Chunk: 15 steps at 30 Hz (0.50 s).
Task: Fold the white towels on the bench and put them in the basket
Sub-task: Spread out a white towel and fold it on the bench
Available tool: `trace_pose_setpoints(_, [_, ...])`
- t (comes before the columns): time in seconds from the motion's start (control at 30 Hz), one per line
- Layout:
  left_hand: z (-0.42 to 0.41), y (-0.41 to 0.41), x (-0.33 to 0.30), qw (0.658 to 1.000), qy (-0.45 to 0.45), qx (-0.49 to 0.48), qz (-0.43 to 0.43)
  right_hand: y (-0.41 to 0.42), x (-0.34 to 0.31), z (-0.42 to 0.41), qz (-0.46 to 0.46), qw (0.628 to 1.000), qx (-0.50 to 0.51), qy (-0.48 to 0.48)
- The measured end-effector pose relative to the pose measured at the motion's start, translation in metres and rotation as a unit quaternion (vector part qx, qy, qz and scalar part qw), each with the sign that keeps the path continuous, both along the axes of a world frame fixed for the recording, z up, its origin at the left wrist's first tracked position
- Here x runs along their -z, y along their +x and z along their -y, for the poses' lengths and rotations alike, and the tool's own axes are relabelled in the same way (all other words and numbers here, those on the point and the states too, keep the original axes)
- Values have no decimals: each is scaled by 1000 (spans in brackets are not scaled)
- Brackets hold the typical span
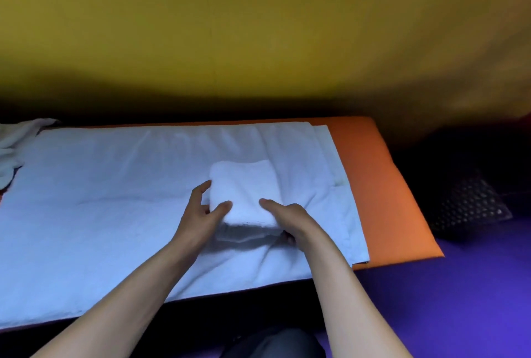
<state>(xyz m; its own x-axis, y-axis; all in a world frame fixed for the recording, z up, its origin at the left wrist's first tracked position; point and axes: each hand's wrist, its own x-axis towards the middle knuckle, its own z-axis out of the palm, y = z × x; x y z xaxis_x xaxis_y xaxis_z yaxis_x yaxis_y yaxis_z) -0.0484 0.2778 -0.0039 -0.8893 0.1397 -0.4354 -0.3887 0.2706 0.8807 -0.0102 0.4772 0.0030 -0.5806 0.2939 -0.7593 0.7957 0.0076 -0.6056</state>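
In the head view, a small white terry towel folded into a thick rectangle is seen lying on the right half of the tabletop, an orange padded bench. Under it, a large white towel spread flat covers most of the tabletop, with a second white layer's edge showing at its right end. The folded towel is held from both sides. The left hand is placed at the towel's left edge, thumb on top near the front corner and fingers spread along the side; its grip is wide and loose against the cloth. The right hand is set at the front right corner, thumb laid on top and fingers tucked beneath the fold, so its grip is closed on the towel. A crumpled white towel is visible at the far left end of the tabletop. A dark woven basket stands on the purple floor to the right of the tabletop, well apart from the folded towel. A mustard-yellow wall fills the background.
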Motion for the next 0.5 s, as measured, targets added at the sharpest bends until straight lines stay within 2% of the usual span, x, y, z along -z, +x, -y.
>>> trace_pose_setpoints(0.07, [-1,0,-4,1000,-5,25,-15,6,3,0,-59,997,31,-24])
trace_pose_setpoints(0.27, [-40,6,-17,990,26,128,-57,23,1,-39,-219,970,96,46])
trace_pose_setpoints(0.5, [-163,-18,-13,969,35,211,-120,26,2,-153,-277,931,217,98])
